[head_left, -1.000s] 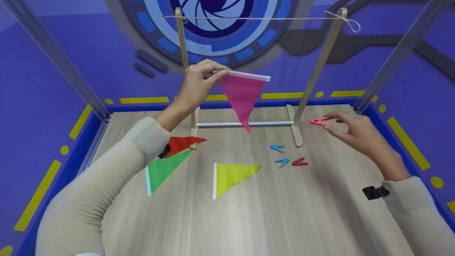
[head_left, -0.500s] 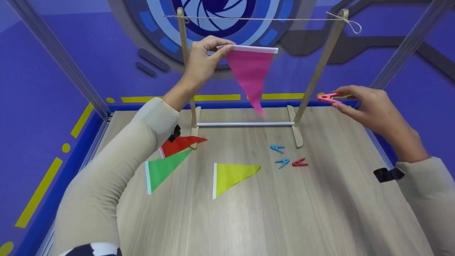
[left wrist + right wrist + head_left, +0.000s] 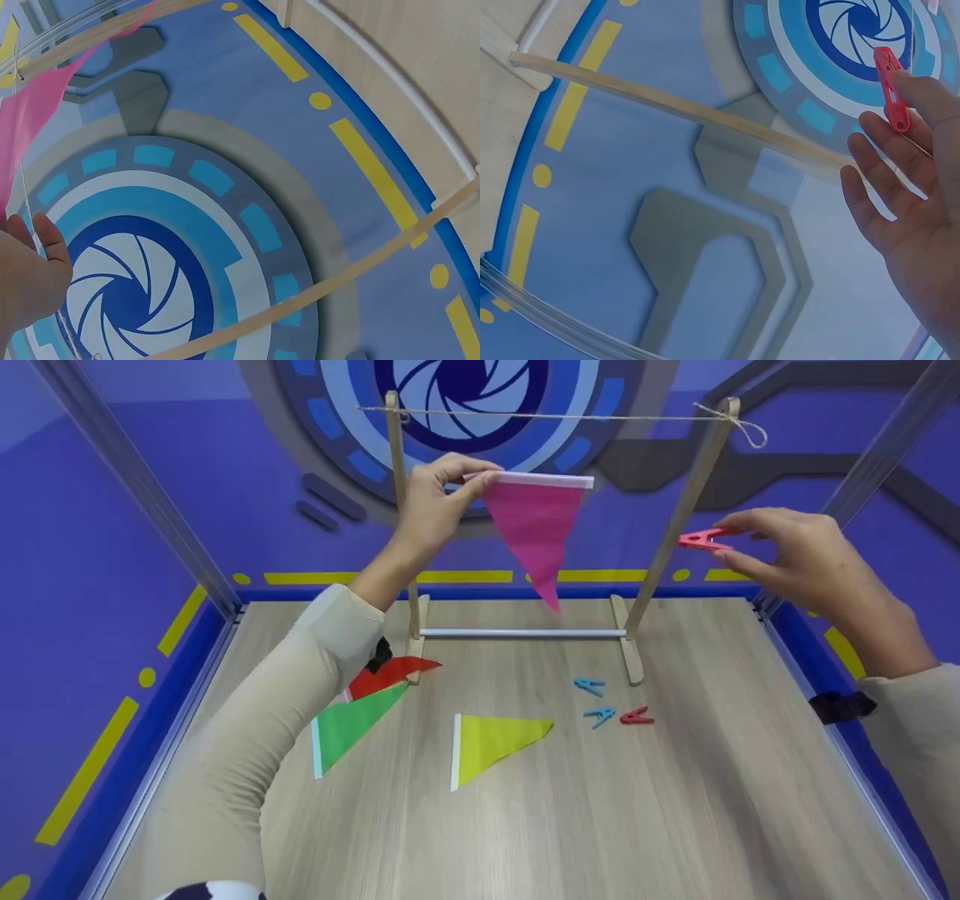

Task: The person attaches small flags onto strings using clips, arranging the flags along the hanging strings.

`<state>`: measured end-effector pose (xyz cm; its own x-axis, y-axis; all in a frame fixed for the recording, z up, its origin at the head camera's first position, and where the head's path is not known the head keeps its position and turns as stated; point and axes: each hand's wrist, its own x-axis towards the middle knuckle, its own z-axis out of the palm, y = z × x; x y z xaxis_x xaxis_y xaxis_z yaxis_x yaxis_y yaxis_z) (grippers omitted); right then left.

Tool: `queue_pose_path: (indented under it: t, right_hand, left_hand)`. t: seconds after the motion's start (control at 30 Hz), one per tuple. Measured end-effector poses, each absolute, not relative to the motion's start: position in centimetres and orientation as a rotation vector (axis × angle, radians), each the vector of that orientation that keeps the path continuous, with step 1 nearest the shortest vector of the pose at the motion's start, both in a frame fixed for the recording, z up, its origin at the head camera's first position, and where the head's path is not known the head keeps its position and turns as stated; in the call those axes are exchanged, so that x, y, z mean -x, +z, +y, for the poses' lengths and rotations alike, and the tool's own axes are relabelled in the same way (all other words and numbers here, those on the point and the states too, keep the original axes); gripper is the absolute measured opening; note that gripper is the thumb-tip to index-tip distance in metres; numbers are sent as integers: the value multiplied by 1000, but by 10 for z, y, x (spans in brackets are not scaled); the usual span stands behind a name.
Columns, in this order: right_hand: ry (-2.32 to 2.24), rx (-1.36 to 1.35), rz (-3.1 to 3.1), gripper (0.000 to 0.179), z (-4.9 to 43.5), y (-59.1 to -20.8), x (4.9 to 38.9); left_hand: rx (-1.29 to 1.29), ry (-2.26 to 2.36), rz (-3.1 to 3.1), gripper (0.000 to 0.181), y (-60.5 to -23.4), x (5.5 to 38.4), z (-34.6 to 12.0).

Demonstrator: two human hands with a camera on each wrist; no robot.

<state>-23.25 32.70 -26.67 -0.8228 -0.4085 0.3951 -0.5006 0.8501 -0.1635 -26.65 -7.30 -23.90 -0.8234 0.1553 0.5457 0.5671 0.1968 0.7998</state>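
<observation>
My left hand (image 3: 442,499) pinches a pink pennant (image 3: 536,514) by the left end of its white top strip. The pennant hangs point down, below the twine (image 3: 555,416) in the head view. In the left wrist view, part of the pennant (image 3: 34,109) shows beyond the left hand (image 3: 34,274). My right hand (image 3: 795,547) pinches a red clothespin (image 3: 703,539) between thumb and fingers, just right of the right wooden post (image 3: 682,510). The right wrist view shows the same clothespin (image 3: 892,90) under the thumb, with the other fingers of the right hand (image 3: 915,180) spread.
The twine runs between two posts, tied in a bow on the right; a white rod (image 3: 525,634) joins their feet. On the table lie red (image 3: 386,676), green (image 3: 360,727) and yellow pennants (image 3: 495,742). Two blue clothespins (image 3: 600,715) and a darker red clothespin (image 3: 637,716) lie right.
Both hands have risen, the left lifting the pink pennant toward the twine and the right lifting the clothespin. The head view has tilted slightly.
</observation>
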Motion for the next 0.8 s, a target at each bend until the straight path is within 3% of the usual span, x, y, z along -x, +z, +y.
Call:
queue_pose_path:
  t: [0.27, 0.8]
  right_hand:
    - [253, -685, -2742, 41, 323, -247, 239]
    - [155, -718, -2754, 37, 307, -203, 258]
  left_hand:
    - [664, -1770, -2081, 19, -260, 274, -61]
    - [712, -1870, -1966, 17, -266, 287, -33]
